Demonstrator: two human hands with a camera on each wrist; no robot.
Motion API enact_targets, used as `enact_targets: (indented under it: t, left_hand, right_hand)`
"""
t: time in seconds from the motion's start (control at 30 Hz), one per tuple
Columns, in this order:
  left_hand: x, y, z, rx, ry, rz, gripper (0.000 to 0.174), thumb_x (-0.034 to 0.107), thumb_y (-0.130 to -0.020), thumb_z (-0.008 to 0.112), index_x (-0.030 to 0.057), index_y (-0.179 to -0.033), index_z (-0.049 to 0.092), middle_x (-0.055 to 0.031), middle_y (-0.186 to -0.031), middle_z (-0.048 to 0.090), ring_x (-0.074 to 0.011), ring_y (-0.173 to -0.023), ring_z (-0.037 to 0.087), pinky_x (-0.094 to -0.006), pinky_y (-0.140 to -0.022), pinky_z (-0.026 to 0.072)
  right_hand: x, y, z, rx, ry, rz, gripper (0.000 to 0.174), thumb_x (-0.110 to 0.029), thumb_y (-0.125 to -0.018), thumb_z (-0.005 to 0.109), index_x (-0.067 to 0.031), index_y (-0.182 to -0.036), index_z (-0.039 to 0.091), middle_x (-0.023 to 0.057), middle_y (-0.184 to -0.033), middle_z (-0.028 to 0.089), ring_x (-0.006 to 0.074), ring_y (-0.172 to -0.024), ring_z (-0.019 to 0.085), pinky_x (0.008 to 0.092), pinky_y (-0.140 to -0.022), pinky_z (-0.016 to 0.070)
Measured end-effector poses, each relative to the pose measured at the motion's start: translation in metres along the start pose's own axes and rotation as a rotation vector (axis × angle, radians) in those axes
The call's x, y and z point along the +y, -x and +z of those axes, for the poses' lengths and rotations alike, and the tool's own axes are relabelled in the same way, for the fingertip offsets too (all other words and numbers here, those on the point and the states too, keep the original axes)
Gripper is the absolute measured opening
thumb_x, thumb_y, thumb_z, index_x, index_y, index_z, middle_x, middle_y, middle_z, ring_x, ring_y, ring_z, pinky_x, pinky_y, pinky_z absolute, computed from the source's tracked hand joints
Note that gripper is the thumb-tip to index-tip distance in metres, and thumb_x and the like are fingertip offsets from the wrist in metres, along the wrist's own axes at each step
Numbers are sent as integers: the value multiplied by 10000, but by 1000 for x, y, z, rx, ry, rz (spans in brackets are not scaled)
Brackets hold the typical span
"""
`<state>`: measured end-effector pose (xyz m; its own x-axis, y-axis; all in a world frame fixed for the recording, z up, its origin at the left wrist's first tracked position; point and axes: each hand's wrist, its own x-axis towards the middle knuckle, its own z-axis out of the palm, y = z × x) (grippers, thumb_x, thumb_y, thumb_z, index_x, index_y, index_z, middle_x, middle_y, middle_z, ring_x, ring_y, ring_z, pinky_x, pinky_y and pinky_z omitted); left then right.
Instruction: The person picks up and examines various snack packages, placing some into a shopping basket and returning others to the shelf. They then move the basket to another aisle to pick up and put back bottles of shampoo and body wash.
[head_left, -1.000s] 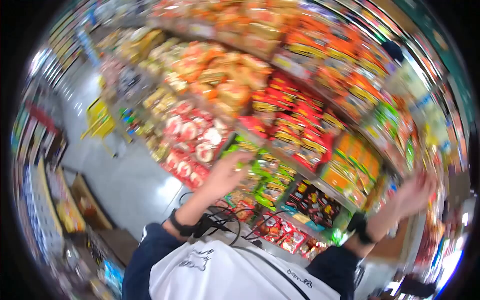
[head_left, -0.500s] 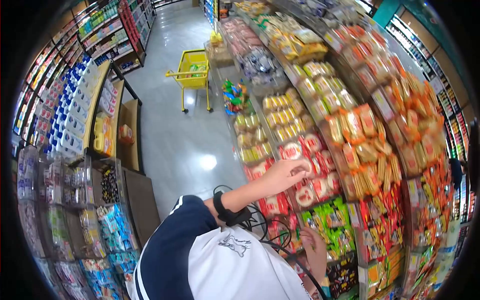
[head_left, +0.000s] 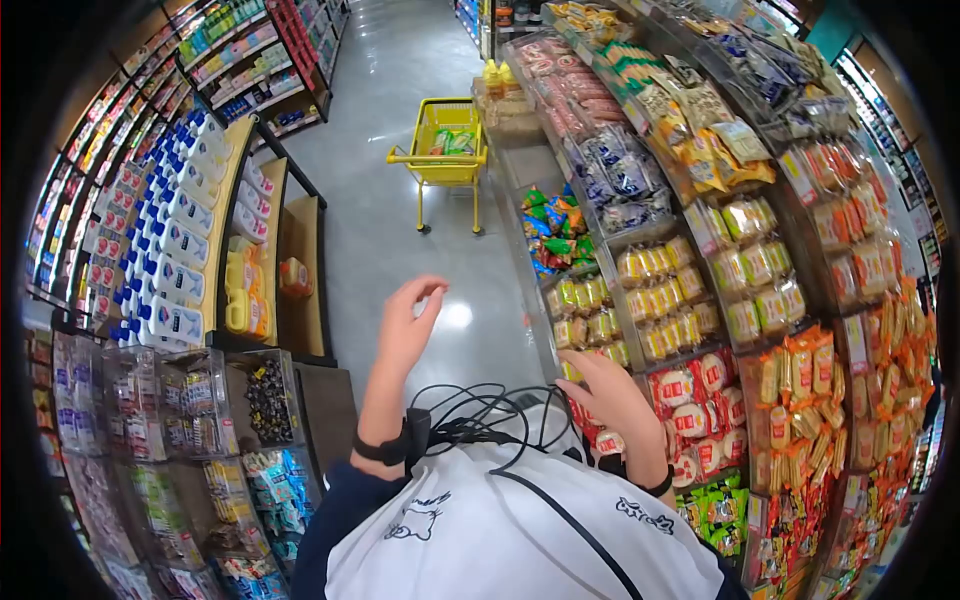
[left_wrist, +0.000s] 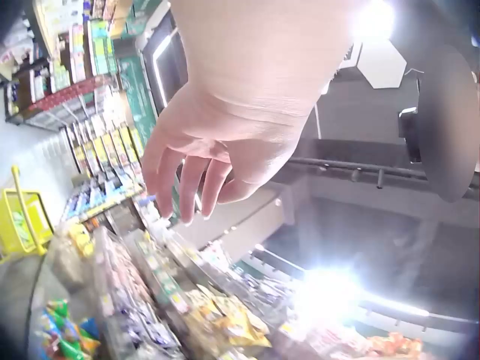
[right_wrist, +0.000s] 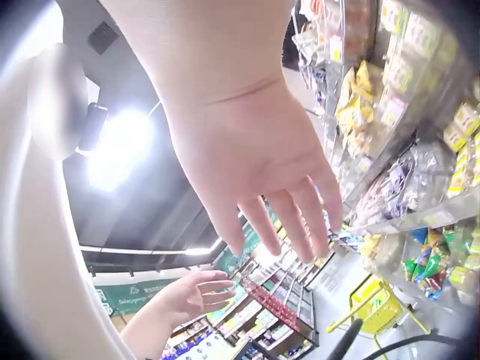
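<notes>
L hand (left_wrist: pixel 196 161) empty, fingers loosely curled, above snack shelves (left_wrist: pixel 157 292); yellow basket (left_wrist: pixel 22 221) left.

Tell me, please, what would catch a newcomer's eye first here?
The long shelf wall of bright snack packets on the right strikes first. A yellow shopping cart stands alone in the grey aisle beyond. In front, the left grip, a bare hand, is raised empty, and the right grip reaches toward the red-and-white packets.

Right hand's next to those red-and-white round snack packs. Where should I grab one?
Probably the top edge of a front snack pack, pinched from the front by the right hand. The packs stand upright, faces outward, crowded side by side, so their sides look blocked.
</notes>
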<state>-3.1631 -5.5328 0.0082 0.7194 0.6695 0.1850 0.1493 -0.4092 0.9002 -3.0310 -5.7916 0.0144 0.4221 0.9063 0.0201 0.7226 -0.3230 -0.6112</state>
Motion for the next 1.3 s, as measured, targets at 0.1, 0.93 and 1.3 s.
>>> enact_targets:
  t: [0.1, 0.93, 1.3]
  left_hand:
    - [-19, -11, -15, 17, -51, -92, 121, 80, -800, 505, -1, -846, 583, -90, -805, 613, -182, -766, 562, -276, -736, 417]
    - [-140, -443, -8, -210, 397, -322, 165, 148, -863, 465, 7, -891, 546, -79, -879, 613, -173, -847, 581, -281, -778, 432]
    - [-359, -751, -25, -96, 705, -641, 193, 186, -850, 444, 52, -939, 551, -58, -921, 603, -147, -890, 557, -270, -764, 415]
  right_hand:
    - [30, -51, 18, -45, 107, -93, 284, -225, -752, 588, -32, -951, 524, 176, -831, 571, 340, -783, 547, 418, -677, 435]
    - [186, -531, -17, -244, 205, 20, 416, -252, -758, 575, -36, -1104, 497, 177, -873, 572, 347, -856, 534, 431, -747, 420]
    - [244, -760, 77, -398, 63, 422, 436, -290, -759, 590, -17, -1088, 509, 170, -1029, 560, 331, -968, 515, 378, -816, 414]
